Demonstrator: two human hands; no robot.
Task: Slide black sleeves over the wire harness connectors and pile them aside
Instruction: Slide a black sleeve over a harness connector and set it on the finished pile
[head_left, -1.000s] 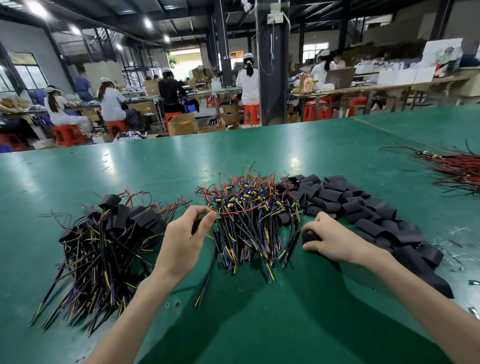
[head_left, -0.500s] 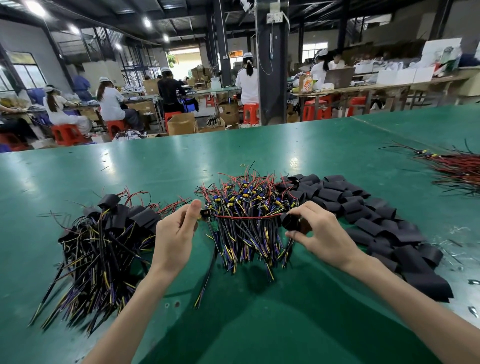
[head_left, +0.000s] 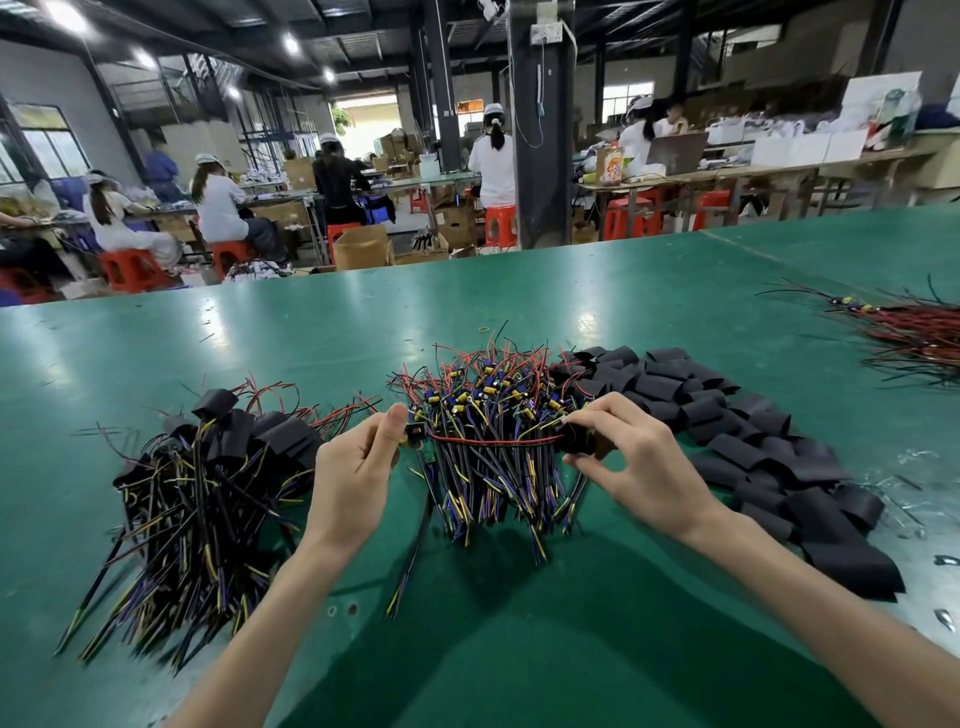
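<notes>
- Left hand (head_left: 358, 467): grip clenched, thumb and curled fingers pinching a small connector (head_left: 415, 434). The connector sits right at the thumb tip, on the side facing the other hand.
- Right hand (head_left: 644, 467): grip pinching one black sleeve (head_left: 579, 440) between thumb and fingertips. The sleeve pokes out of the left end of that grip.
- Red wire (head_left: 493, 441) runs roughly level between the two grips, from the connector across to the sleeve. Its right end meets the sleeve; cannot tell how far it goes in.
- The connector is at the left grip, apart from the sleeve, with the wire's span between them.
- Both hands are raised over the near part of the bare harness pile (head_left: 493, 395): yellow and blue parts plus red leads at the far end, dark tails pointing toward the person.
- Finished pile (head_left: 208, 493) lies left of the left hand on the green worktop (head_left: 571, 291): black sleeves on the far ends, tails fanned toward the near edge.
- Loose sleeves (head_left: 753, 431) are heaped on the right, from beside the bare pile round to the right forearm: flattened black tubes, overlapping.
- Separate red wire bundle (head_left: 924, 338) at far right, well apart from everything else.
- Background: people seated at other benches on red stools.
</notes>
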